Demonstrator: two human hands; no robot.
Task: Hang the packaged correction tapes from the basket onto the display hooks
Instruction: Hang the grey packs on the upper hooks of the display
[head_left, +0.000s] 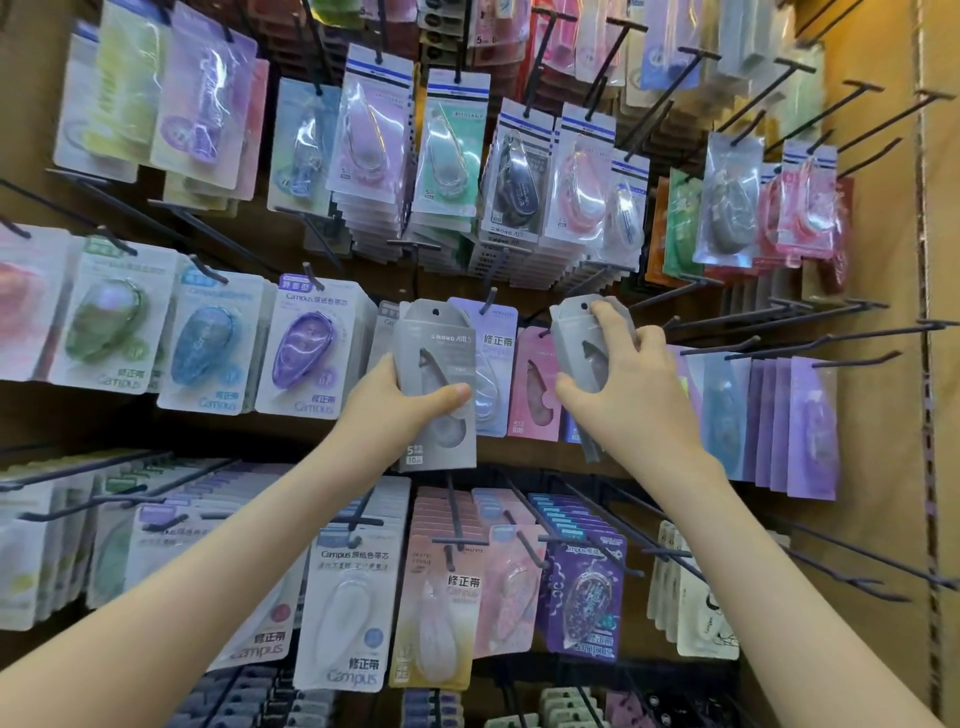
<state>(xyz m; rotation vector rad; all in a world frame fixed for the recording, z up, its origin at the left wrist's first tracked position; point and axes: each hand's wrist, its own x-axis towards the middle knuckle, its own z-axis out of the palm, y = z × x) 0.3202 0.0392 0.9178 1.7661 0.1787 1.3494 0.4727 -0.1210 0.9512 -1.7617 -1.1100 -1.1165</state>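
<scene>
grey correction tape pack (432, 353) stands upright in the left hand (402, 410), whose grip holds it by the lower half, thumb across the front over the clear blister, the hang hole at its top free of any hook. a second grey pack (571, 340) is in the right hand (631, 402), the grip closed on it from the front, fingertips near its hang hole and thumb at its lower left edge. both packs are held up in front of the middle row of the display. between and behind them a lilac pack (496, 348) hangs on a black hook (488, 301), with a pink pack (535, 387) just beside it. to the right, bare hooks (779, 312) jut out above a row of purple packs (800, 415). at left hang campus packs (304, 353) in purple, blue and green. a cardboard wall (883, 234) closes the right side.
</scene>
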